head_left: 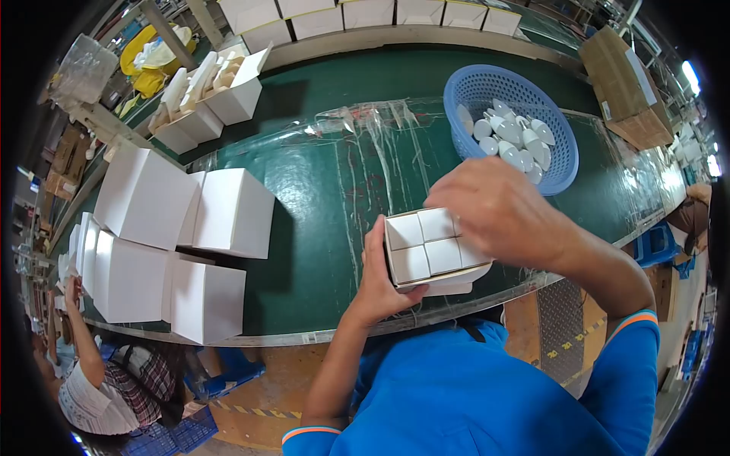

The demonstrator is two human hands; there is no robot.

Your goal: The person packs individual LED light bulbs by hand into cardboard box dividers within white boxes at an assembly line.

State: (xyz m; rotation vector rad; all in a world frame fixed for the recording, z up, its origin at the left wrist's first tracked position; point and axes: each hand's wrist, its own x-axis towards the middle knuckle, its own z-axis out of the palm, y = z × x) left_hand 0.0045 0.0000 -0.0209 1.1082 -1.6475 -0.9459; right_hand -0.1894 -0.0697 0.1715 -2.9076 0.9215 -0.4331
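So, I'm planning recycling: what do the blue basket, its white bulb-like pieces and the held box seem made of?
The blue basket is likely moulded plastic, satin, with a lattice of holes. The white bulb-like pieces look smooth and milky: plastic or frosted glass, I can't tell. The held box looks like matt white card, with thin, straight walls.

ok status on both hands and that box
left hand gripping open white cardboard box; right hand over its right side, covering some compartments

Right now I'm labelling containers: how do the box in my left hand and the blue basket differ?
The held box is angular; the blue basket is rounded and perforated. The box contains small white cartons in rows; the basket, loose white bulbs. Both are open-topped.
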